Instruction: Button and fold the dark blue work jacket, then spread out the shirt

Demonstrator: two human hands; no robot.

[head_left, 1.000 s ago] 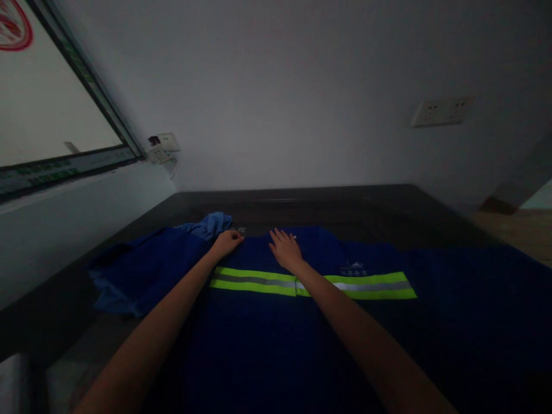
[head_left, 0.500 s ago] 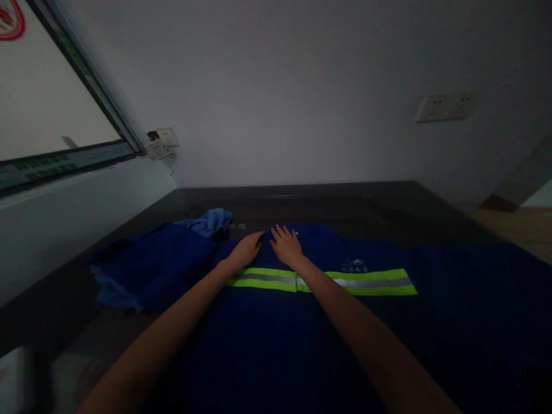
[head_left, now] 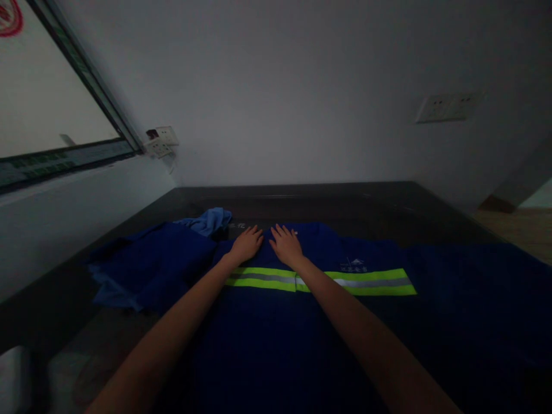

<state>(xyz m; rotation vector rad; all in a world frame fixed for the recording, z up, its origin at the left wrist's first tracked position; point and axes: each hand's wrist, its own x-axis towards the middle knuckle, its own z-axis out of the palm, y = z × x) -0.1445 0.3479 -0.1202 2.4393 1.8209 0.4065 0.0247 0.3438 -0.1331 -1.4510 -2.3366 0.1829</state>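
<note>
A dark blue work jacket [head_left: 267,328] lies spread out, front side up, on a dark table. Across its chest runs a yellow-green reflective band [head_left: 371,283] with a silver stripe, and a small white print sits above the band on the right. My left hand [head_left: 247,244] rests flat near the collar, its fingers stretched forward. Just beside it, my right hand [head_left: 286,245] lies palm down on the collar area with fingers spread. Neither hand grips the cloth. The right sleeve [head_left: 470,287] reaches out across the table.
Bunched dark blue cloth [head_left: 168,259] lies at the left, with lighter blue cloth [head_left: 211,221] behind it. The black tabletop [head_left: 302,201] meets a white wall carrying sockets [head_left: 448,108]. A window frame [head_left: 69,161] is at left. A blurred pale object [head_left: 15,376] stands lower left.
My left hand has turned slightly and flattened, its fingers now stretched forward on the cloth. My right hand and the jacket have stayed in place.
</note>
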